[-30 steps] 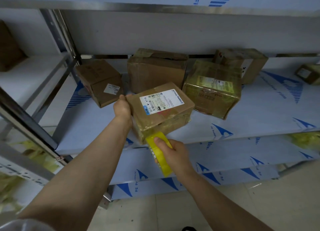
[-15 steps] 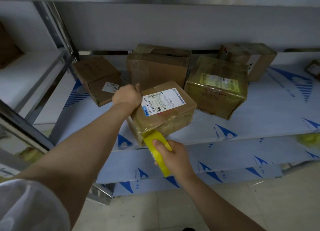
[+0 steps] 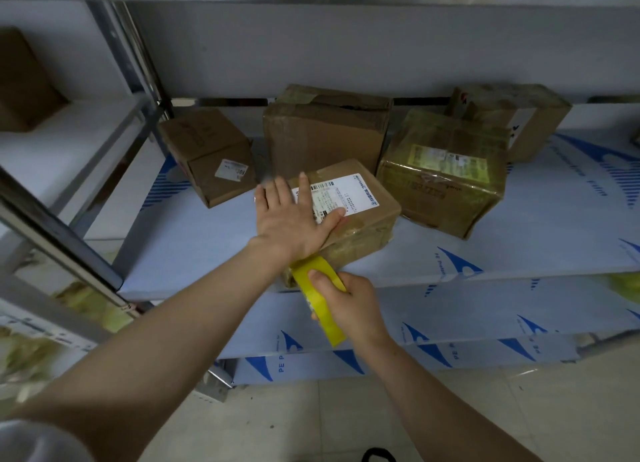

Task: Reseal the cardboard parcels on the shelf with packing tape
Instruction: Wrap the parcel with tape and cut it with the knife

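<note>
A brown cardboard parcel (image 3: 367, 226) with a white shipping label lies at the front edge of the shelf (image 3: 194, 246). My left hand (image 3: 294, 219) lies flat on its top with the fingers spread, covering part of the label. Just below the parcel's near corner, my right hand (image 3: 349, 304) grips a yellow roll of packing tape (image 3: 320, 297), whose upper end touches the parcel's front face. How far the tape runs on the parcel is hidden by my left wrist.
Behind stand a small box (image 3: 211, 156) at the left, a tall box (image 3: 325, 135) in the middle, a tape-wrapped box (image 3: 446, 187) and another box (image 3: 512, 118) at the right. A metal upright (image 3: 138, 66) rises at the left; lower shelves show below.
My left hand left the parcel's left side and now lies flat on its top. My right hand with the tape has stayed at the near corner.
</note>
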`<state>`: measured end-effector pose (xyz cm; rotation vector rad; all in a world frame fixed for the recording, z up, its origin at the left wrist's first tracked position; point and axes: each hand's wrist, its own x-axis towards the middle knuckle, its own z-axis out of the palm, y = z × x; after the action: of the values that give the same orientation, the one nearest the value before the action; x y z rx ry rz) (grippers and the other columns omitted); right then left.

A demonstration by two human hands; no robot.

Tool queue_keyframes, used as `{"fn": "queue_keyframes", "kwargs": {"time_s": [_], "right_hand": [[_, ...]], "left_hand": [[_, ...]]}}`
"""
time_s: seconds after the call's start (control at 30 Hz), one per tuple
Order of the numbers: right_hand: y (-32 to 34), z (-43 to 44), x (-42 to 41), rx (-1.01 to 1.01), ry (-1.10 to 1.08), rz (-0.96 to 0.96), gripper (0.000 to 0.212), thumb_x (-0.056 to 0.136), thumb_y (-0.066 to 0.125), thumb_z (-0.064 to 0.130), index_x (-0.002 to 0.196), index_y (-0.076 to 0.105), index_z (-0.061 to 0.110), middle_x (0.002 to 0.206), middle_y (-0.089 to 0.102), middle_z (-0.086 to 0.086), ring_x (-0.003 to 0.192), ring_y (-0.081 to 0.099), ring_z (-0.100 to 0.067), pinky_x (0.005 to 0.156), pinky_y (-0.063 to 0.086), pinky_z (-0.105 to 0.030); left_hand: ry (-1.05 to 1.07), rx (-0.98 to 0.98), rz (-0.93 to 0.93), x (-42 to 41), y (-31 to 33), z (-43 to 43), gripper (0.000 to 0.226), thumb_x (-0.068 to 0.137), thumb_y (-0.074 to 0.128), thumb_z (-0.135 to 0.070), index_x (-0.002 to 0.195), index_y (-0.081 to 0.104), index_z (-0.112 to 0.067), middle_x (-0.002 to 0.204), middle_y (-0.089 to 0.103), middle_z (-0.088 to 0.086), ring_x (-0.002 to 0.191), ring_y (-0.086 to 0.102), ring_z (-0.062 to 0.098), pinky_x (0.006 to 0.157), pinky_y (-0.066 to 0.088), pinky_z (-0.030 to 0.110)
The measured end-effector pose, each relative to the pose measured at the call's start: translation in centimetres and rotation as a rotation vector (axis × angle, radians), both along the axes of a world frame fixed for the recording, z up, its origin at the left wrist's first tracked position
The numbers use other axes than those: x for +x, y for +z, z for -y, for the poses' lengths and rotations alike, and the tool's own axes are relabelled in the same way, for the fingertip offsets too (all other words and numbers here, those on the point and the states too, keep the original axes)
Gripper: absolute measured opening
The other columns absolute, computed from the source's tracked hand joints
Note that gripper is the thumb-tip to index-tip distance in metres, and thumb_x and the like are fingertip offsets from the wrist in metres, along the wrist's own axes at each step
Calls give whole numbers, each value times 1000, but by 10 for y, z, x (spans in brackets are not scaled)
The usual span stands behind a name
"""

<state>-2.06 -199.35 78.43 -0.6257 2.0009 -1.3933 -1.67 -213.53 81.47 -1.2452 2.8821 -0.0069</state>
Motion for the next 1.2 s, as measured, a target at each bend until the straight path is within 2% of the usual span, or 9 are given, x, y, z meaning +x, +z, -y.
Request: {"fn": "queue_keyframes", "kwargs": {"time_s": [0.2, 0.3, 0.43, 0.53, 0.6, 0.7, 0.8, 0.97, 1.2], "right_hand": [[1, -4, -2, 1, 11, -9, 60, 64, 55, 65, 62, 62, 5, 62, 65, -15, 68, 65, -34, 72, 56, -46], [0, -6, -3, -3, 0, 12, 44, 73, 62, 57, 50, 59, 20, 52, 59, -6, 58, 60, -24, 68, 54, -40], [0, -4, -7, 14, -15, 3, 49, 85, 65, 40, 40, 54, 26, 42, 52, 7, 53, 52, -13, 63, 47, -31], [8, -4, -6, 18, -17, 37, 49, 86, 66, 38, 41, 54, 21, 43, 55, 6, 50, 55, -12, 64, 50, -31], [21, -6, -4, 7, 21, 106, 46, 86, 67, 35, 44, 57, 20, 42, 56, 6, 45, 56, -8, 60, 50, -26], [61, -12, -6, -51, 125, 221, 30, 87, 67, 30, 59, 62, 19, 46, 61, 9, 43, 59, -2, 47, 48, -13], [109, -1, -9, -100, 348, 248, 17, 86, 66, 24, 71, 68, 15, 68, 71, -3, 60, 67, -14, 65, 54, -28], [151, 50, -15, -174, 356, 282, 24, 85, 68, 17, 64, 66, 7, 59, 66, -10, 51, 62, -19, 54, 55, -26], [158, 110, -19, -250, 201, 398, 45, 84, 67, 41, 103, 64, 0, 71, 67, -18, 56, 64, -26, 59, 56, -34]], "left_hand": [[33, 9, -291, -8, 13, 51, 58, 100, 26, -49, 116, 56, -1, 114, 56, 22, 110, 51, 37, 83, 41, 39], [208, 295, -508, -11, 15, 66, 51, 101, 33, -42, 98, 65, -3, 100, 64, 20, 99, 59, 36, 75, 42, 35], [474, 840, -1184, -1, 13, 62, 39, 94, 54, -37, 67, 64, -11, 74, 68, 7, 73, 63, 20, 78, 52, 29], [514, 1122, -1299, 25, -14, 45, 31, 77, 70, -45, 80, 73, -14, 79, 74, 3, 84, 70, 22, 86, 55, 34], [502, 1219, -1256, 40, -26, 37, 58, 66, 69, -62, 100, 73, -15, 97, 74, 6, 96, 69, 25, 94, 52, 42], [583, 1220, -1213, 42, -23, 43, 44, 79, 60, -58, 92, 70, -18, 91, 72, 6, 86, 67, 22, 87, 52, 35], [716, 1232, -1185, 40, -17, 51, 29, 89, 57, -41, 81, 63, -14, 87, 66, 14, 83, 62, 30, 82, 50, 38], [710, 817, -1308, 47, -12, 56, 33, 99, 46, -28, 86, 64, -4, 81, 60, 9, 91, 60, 27, 73, 43, 26], [430, 1020, -1566, 54, 6, 50, 33, 98, 47, -28, 116, 63, -5, 96, 67, 2, 76, 62, 2, 57, 47, 8]]}}
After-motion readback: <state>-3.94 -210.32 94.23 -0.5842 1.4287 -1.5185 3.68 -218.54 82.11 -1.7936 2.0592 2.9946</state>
